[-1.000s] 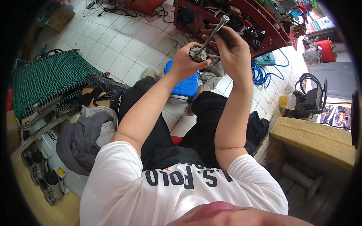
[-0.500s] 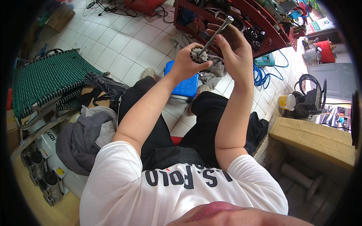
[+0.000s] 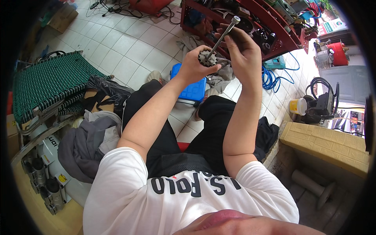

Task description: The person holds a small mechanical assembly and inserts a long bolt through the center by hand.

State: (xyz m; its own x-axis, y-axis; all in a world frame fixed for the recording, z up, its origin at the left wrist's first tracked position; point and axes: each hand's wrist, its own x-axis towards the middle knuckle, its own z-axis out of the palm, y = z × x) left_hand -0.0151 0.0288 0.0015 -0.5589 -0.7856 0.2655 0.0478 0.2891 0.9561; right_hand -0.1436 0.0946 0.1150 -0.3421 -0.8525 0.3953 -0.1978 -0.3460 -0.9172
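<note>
My left hand (image 3: 190, 64) is closed around a small toothed metal cog (image 3: 208, 60), its fingers on the rim. A long slim steel rod tool (image 3: 231, 26) with a socket-like end at the top rises at a slant from the cog's middle. My right hand (image 3: 244, 56) has its thumb and curled fingertips on the rod's shaft, above and right of the cog. Below both hands sit a blue plastic case (image 3: 188, 90) and a crumpled grey cloth (image 3: 221, 76) on the floor.
A red tool cart (image 3: 280, 41) is ahead, with a coiled blue hose (image 3: 270, 78) beside it. A green woven folding chair (image 3: 55, 78) and grey clothing (image 3: 82, 149) are left. A yellow ledge (image 3: 325, 145), white bucket (image 3: 297, 105) and black machine (image 3: 321, 98) are right.
My right hand and the rod's top have shifted slightly to the right since a second ago, the fingers moving a little on the shaft. My left hand stays on the cog.
</note>
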